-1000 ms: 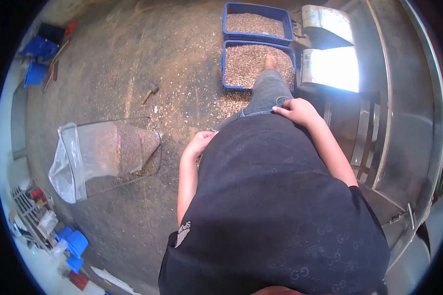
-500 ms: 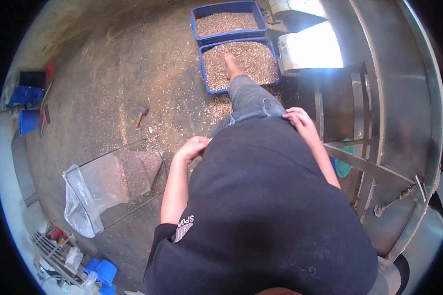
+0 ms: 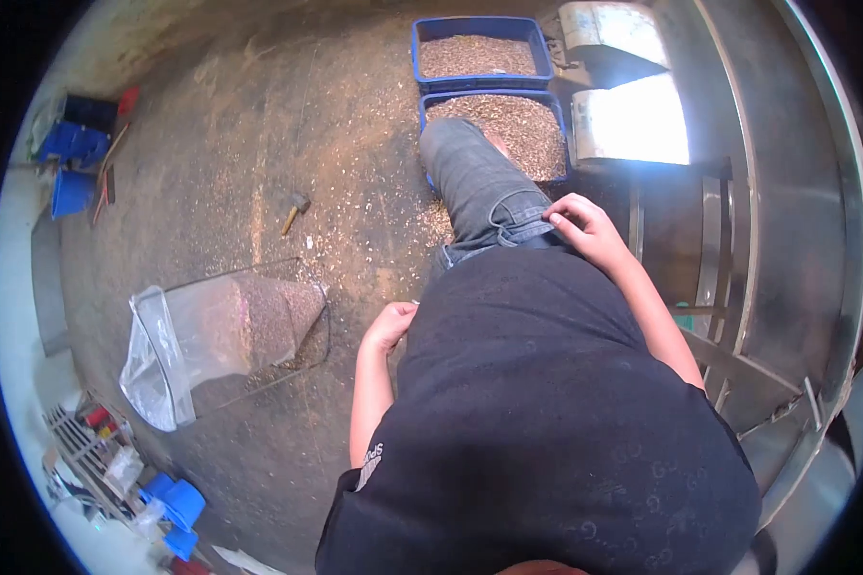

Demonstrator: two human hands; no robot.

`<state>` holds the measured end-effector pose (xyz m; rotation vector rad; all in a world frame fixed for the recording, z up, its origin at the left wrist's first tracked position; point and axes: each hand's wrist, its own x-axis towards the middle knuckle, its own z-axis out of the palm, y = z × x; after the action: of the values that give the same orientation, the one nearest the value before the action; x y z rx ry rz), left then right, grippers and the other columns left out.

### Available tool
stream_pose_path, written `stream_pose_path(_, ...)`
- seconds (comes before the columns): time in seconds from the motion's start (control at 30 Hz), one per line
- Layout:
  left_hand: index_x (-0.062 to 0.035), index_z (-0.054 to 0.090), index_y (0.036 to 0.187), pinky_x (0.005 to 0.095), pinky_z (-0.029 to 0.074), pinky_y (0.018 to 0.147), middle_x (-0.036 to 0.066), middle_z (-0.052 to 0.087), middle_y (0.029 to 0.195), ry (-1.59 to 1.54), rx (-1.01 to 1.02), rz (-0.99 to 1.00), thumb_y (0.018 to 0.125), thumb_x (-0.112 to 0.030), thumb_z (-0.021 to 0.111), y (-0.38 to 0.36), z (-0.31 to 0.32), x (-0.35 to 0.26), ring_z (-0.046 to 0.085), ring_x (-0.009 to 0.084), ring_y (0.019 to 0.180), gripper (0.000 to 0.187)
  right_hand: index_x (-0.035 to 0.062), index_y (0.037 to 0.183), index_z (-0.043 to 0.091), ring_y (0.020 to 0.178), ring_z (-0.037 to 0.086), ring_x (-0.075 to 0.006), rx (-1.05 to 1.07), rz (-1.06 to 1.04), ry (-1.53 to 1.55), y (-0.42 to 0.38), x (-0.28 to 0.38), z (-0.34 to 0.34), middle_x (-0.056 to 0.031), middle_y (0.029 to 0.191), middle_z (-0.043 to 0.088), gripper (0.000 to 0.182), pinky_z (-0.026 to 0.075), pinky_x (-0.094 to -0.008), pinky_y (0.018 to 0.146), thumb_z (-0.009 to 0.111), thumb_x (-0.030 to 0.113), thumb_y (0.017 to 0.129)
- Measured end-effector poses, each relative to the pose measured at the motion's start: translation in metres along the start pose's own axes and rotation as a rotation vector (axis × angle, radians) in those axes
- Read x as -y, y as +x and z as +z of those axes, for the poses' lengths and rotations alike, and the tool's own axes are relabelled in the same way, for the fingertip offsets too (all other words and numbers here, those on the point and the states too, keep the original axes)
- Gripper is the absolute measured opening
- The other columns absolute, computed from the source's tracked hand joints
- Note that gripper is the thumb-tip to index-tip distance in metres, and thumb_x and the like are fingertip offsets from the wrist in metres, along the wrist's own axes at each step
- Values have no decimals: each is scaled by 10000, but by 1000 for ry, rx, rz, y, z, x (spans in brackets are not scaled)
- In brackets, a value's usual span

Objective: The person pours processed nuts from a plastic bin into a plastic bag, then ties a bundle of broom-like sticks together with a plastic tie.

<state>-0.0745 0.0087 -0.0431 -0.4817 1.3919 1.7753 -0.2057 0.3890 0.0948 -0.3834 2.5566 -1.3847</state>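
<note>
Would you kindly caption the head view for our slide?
Right hand at the jeans, left hand by the shirt, hammer on the floor, two tubs ahead.

Bag (image 3: 206, 331) at 9 o'clock is glossy, crinkly clear plastic, crates (image 3: 484, 84) at 12 look like smooth plastic, shirt (image 3: 547, 402) and jeans (image 3: 470, 172) are matt cloth, and the floor (image 3: 355, 153) is kinda dull and rough.

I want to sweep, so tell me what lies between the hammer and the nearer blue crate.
Between hammer and nearer blue crate: just floor strewn with pale chips, in the head view.
</note>
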Motion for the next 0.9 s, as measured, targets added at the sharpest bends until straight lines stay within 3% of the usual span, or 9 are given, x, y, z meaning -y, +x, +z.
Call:
stream_pose_path(0.17, 7, 707, 877, 242, 452, 714, 17, 662, 821, -30, -207, 434, 907, -251, 677, -2, 21, 74, 589, 84, 786, 261, 17, 980, 635, 786, 547, -111, 215, 118, 8, 37, -40, 8, -42, 845, 610, 318, 449, -281, 725, 596, 331, 959)
stream_pose_path(0.27, 1, 687, 973, 286, 474, 765, 44, 647, 789, -557, -520, 387, 934, -294, 638, -13, 51, 120, 597, 119, 794, 302, 34, 950, 632, 775, 531, -105, 456, 470, 134, 54, -83, 14, -27, 812, 599, 354, 447, -293, 710, 563, 379, 976)
stream_pose_path(0.33, -7, 659, 1026, 296, 474, 746, 65, 637, 778, -413, -1009, 49, 959, -356, 591, -13, 74, 180, 583, 121, 774, 362, 56, 895, 632, 745, 525, -127, 526, 494, 75, 50, -116, 18, -21, 771, 584, 403, 447, -312, 703, 545, 442, 972)
stream_pose_path(0.4, -22, 660, 982, 287, 460, 644, 42, 611, 710, 24, -1024, -153, 961, -411, 577, 2, 79, 333, 566, 114, 682, 399, 26, 971, 688, 766, 576, -166, 639, 471, -83, 42, -119, 13, -71, 793, 642, 528, 474, -336, 738, 537, 531, 939)
stream_pose_path(0.47, -19, 659, 964, 292, 462, 638, 40, 615, 710, 68, -840, -448, 957, -410, 584, -49, 122, 314, 568, 120, 673, 398, 16, 1018, 694, 779, 620, -213, 789, 587, -209, 35, -127, 11, -117, 818, 672, 577, 489, -357, 754, 527, 561, 926)
stream_pose_path(0.6, -14, 657, 926, 302, 465, 625, 37, 622, 708, 6, -717, -579, 950, -408, 597, -104, 172, 286, 572, 130, 657, 399, -4, 1004, 686, 788, 652, -267, 775, 657, -223, 2, -167, -7, -160, 840, 685, 639, 500, -381, 760, 499, 600, 916)
stream_pose_path(0.63, -13, 656, 917, 304, 466, 622, 36, 623, 708, -10, -712, -576, 948, -408, 600, -108, 174, 276, 573, 132, 652, 400, -8, 884, 662, 636, 574, -171, 680, 644, -173, -11, -179, -10, -70, 724, 609, 571, 486, -332, 600, 518, 542, 941)
stream_pose_path(0.77, -8, 654, 879, 314, 469, 609, 32, 630, 706, -126, -733, -462, 941, -406, 613, -88, 151, 220, 577, 143, 636, 405, 35, 811, 612, 570, 519, -135, 476, 879, -28, -55, -213, -24, -31, 687, 560, 512, 432, -305, 525, 525, 521, 948)
stream_pose_path(0.9, -12, 637, 827, 310, 462, 589, 25, 627, 704, 43, -661, -267, 933, -393, 631, -40, 113, 127, 566, 140, 612, 396, 67, 797, 607, 573, 504, -124, 664, 902, -123, -79, -228, -43, -8, 677, 542, 444, 420, -293, 520, 575, 485, 940)
